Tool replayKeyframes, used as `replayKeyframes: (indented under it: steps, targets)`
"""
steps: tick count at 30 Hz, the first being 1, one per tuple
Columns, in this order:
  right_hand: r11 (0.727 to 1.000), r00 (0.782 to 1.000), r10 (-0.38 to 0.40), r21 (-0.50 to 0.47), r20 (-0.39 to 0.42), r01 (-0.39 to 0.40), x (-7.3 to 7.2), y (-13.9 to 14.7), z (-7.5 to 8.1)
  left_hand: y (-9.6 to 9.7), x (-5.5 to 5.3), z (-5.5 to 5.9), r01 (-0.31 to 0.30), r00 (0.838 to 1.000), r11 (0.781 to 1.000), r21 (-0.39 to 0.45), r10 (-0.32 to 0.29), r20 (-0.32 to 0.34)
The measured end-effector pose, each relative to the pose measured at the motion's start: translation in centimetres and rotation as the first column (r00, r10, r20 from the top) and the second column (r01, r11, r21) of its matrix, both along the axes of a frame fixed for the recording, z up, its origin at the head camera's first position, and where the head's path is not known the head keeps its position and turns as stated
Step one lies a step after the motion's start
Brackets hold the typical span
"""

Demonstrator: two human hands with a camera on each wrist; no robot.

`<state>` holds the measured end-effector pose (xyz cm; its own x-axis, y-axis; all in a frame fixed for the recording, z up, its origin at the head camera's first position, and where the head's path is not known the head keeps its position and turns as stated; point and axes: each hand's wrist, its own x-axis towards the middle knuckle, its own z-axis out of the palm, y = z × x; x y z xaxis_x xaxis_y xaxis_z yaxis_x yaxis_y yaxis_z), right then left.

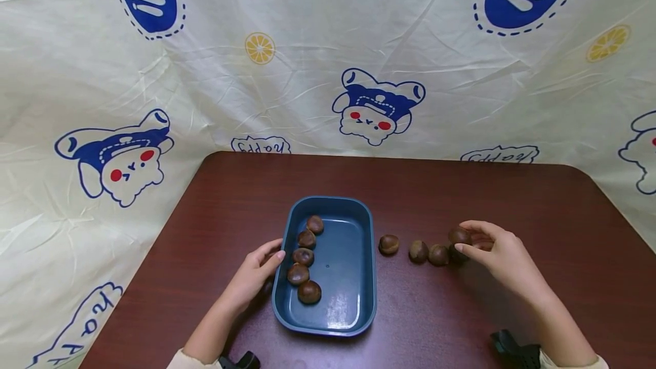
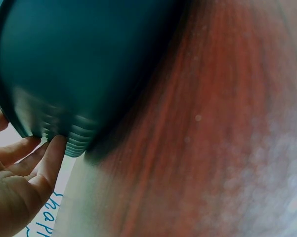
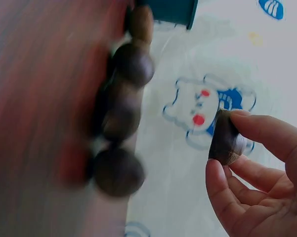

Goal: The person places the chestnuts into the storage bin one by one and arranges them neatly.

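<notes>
My left hand (image 1: 251, 275) is at the left side of a blue plastic tray (image 1: 328, 332), thumb on its rim; in the left wrist view the fingers (image 2: 54, 158) lie against its ribbed outer wall. Inside, several brown chestnuts (image 1: 303, 257) form a line along the left. To the right, my right hand (image 1: 499, 252) pinches one chestnut (image 3: 227, 140) between thumb and fingertips, raised over the end of a row. That row of several chestnuts (image 1: 418, 251) lies on the table right of the tray, its last one partly hidden by the hand.
The dark red-brown table (image 1: 246, 187) has rounded far corners. Behind and to the left hangs a pale cloth (image 1: 297, 101) with printed cartoon figures and orange slices. Black wrist straps (image 1: 515, 349) show at the near edge.
</notes>
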<state>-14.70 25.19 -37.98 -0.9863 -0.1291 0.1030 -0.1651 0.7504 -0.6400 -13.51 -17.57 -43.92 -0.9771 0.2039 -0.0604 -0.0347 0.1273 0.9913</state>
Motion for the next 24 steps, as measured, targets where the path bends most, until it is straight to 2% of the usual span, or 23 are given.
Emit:
replayKeyframes:
  steps: [7,14,19,24]
  targets:
    - [0.991,0.993,0.112,-0.064,-0.033,-0.114,-0.6,-4.4,0.6,0.0,0.0,0.0,0.001,1.000,1.000,0.002,-0.001,0.000]
    - [0.961,0.970,0.238,-0.130,-0.047,-0.243,-1.4,-9.1,0.4,0.0,0.0,0.1,0.009,1.000,1.000,0.000,-0.009,-0.009]
    - [0.917,0.930,0.366,-0.154,-0.042,-0.368,-1.5,-12.2,0.5,0.0,0.0,0.1,0.001,1.000,1.000,-0.006,-0.001,-0.007]
    - [0.858,0.868,0.497,-0.145,-0.010,-0.493,-1.5,-14.6,0.2,0.0,0.0,0.1,0.000,1.000,1.000,-0.006,0.000,-0.009]
